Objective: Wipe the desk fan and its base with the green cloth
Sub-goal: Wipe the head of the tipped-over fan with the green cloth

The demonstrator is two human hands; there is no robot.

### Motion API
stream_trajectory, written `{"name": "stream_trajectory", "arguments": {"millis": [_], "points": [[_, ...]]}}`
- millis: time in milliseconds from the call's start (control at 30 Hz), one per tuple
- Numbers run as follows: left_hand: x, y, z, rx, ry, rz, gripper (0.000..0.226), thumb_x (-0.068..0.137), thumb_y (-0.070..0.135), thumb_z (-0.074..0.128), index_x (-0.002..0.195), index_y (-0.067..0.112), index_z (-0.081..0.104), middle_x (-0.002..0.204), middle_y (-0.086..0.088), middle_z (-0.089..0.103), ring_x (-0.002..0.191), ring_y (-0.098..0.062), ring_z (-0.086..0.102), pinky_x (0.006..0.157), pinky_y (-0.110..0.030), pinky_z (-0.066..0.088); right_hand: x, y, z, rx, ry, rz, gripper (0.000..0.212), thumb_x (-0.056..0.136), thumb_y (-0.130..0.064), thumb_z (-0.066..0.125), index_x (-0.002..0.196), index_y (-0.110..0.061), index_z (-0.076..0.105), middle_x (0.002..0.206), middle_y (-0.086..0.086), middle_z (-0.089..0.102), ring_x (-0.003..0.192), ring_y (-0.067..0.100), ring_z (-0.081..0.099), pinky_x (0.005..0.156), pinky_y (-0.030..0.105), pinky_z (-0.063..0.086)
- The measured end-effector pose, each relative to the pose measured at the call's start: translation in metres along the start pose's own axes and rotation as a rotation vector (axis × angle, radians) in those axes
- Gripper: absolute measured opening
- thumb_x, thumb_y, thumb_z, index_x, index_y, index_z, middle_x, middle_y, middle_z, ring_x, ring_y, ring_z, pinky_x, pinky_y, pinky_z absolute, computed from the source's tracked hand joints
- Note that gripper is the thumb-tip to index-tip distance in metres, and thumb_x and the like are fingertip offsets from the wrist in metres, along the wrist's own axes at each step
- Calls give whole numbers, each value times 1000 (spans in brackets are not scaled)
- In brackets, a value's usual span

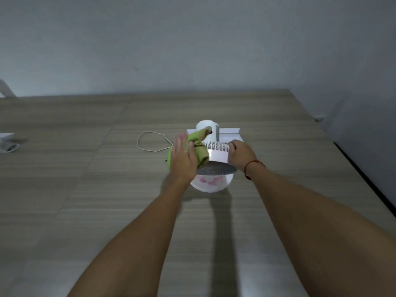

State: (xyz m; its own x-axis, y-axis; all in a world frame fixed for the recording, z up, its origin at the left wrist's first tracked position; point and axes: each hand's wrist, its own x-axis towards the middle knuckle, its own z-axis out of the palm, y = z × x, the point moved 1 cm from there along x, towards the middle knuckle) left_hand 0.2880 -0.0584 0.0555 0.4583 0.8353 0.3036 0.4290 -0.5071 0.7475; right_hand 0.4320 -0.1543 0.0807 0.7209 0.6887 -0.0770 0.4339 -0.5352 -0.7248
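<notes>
A small white desk fan stands in the middle of the wooden table, seen from above, its grille facing me and its round base below with a pink pattern. My left hand presses the green cloth against the fan's left side; part of the cloth drapes over the top toward the white motor housing. My right hand grips the fan's right edge. A red string sits on that wrist.
The fan's white cord loops on the table to the left. A white object lies at the far left edge. A grey wall rises behind; the table's right edge runs along a dark gap.
</notes>
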Motion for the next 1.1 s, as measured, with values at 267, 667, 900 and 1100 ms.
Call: {"name": "stream_trajectory", "arguments": {"millis": [267, 667, 900, 1100], "points": [[3, 2, -16, -176, 94, -417, 48, 103, 30, 24, 127, 0, 53, 127, -26, 57, 118, -38, 53, 98, -38, 40, 8, -18, -2, 19, -6, 71, 49, 96, -37, 26, 117, -5, 57, 127, 20, 59, 116, 35, 54, 97, 39, 42], [-3, 1, -1, -77, 66, 31, 54, 98, 35, 24, 142, 9, 41, 150, -14, 42, 141, -25, 36, 118, -40, 27, 14, -29, 15, 31, -6, -110, 38, 92, -38, 24, 88, -16, 55, 129, 18, 54, 125, 34, 44, 108, 48, 35], [12, -57, 6, -737, -69, -925, 44, 96, 47, 37, 94, 15, 67, 107, -14, 70, 80, -25, 64, 69, -33, 58, 27, -17, 20, 101, 29, -117, 36, 86, -39, 24, 62, -30, 50, 102, 8, 53, 105, 17, 46, 93, 37, 36], [4, -24, -5, -606, 26, -835, 47, 101, 38, 32, 115, 5, 62, 94, -7, 61, 91, -23, 56, 76, -28, 42, 23, -17, 17, 105, 90, -75, 38, 93, -27, 29, 57, -19, 37, 70, 1, 49, 77, 24, 47, 69, 33, 35]]}}
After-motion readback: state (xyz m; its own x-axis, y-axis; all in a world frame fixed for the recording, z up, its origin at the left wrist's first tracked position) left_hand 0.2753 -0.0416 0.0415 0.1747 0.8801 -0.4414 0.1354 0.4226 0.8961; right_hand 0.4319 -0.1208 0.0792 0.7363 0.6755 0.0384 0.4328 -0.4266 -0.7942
